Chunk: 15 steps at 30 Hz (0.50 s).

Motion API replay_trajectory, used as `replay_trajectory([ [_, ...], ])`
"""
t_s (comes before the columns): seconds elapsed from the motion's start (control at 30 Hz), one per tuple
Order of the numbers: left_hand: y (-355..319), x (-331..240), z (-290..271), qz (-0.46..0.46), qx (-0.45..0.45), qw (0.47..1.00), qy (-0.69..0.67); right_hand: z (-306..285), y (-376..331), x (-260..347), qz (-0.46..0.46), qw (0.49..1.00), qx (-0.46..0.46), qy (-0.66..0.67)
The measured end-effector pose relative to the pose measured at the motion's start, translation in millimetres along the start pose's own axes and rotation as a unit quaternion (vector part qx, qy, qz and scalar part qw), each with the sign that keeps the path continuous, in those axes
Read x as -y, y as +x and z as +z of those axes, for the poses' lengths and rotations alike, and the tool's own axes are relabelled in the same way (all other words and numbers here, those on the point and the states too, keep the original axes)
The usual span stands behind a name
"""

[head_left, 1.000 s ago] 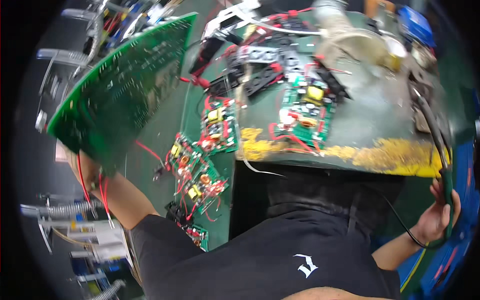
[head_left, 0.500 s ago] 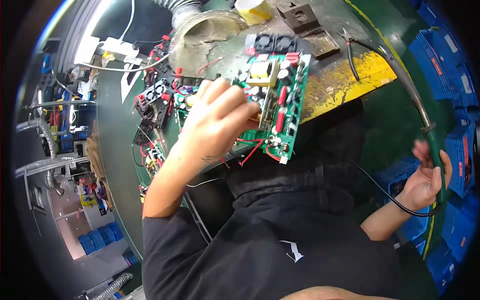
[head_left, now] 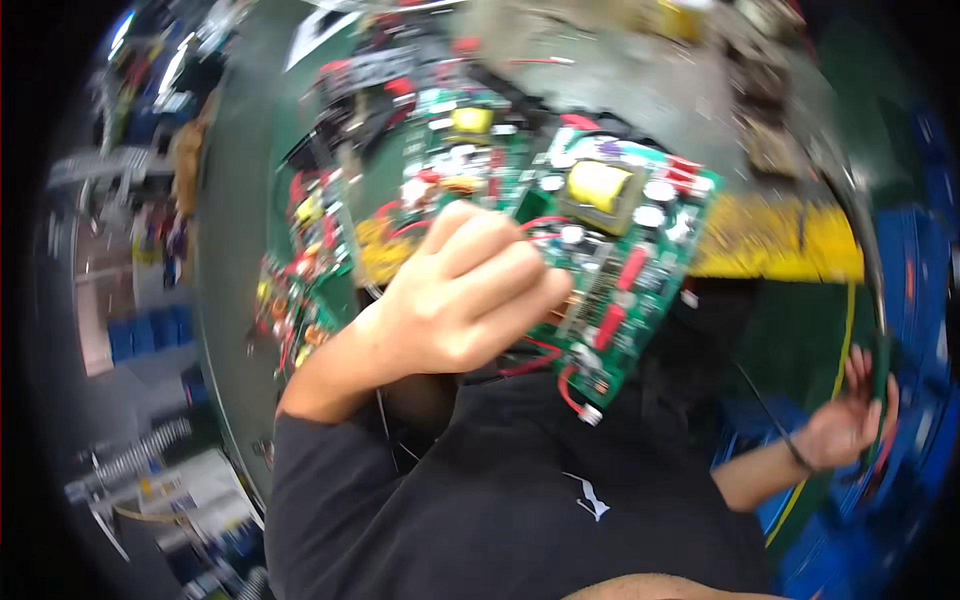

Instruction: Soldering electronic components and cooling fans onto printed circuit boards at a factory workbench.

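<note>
My left hand (head_left: 465,290), fingers curled and closed, grips a green circuit board (head_left: 655,275) at its left side, raised and tilted in front of my torso. The board carries a yellow-wrapped transformer (head_left: 600,185), white-topped capacitors, red parts and red wires with a white plug (head_left: 591,415). What part the fingertips pinch is hidden. Out to the right, my right hand (head_left: 840,435) is wrapped around the green handle of a soldering iron (head_left: 880,385), its long metal shaft pointing up and away from me. Motion blurs the picture.
Another populated circuit board (head_left: 430,165) lies on the bench left of the held one, with more boards (head_left: 310,310) farther left. A worn yellow strip (head_left: 780,240) marks the bench's near edge. Dark metal blocks (head_left: 757,75) stand behind. Blue bins (head_left: 905,290) line the right side.
The whole view has swung, so the bench sits differently in it. The held board appears lower and more turned. Both hands keep their holds.
</note>
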<state>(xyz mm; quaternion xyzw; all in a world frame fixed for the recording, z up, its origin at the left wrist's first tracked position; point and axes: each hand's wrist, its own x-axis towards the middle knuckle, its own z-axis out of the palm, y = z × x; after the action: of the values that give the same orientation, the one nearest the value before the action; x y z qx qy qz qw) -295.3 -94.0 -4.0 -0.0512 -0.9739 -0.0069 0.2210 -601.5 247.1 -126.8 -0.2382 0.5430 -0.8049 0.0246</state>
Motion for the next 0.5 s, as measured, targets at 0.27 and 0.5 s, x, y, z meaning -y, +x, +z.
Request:
replay_trajectory([
  [0.27,-76.6,-18.4,-129.1,-0.170,-0.073,0.952,0.244,55.9,25.6,-2.6,-0.002,0.998,-0.029,-0.057],
  [0.5,-230.8,36.6,-228.1,-0.341,0.039,0.826,0.447,84.6,57.5,-16.8,-0.018,0.996,0.081,-0.045],
])
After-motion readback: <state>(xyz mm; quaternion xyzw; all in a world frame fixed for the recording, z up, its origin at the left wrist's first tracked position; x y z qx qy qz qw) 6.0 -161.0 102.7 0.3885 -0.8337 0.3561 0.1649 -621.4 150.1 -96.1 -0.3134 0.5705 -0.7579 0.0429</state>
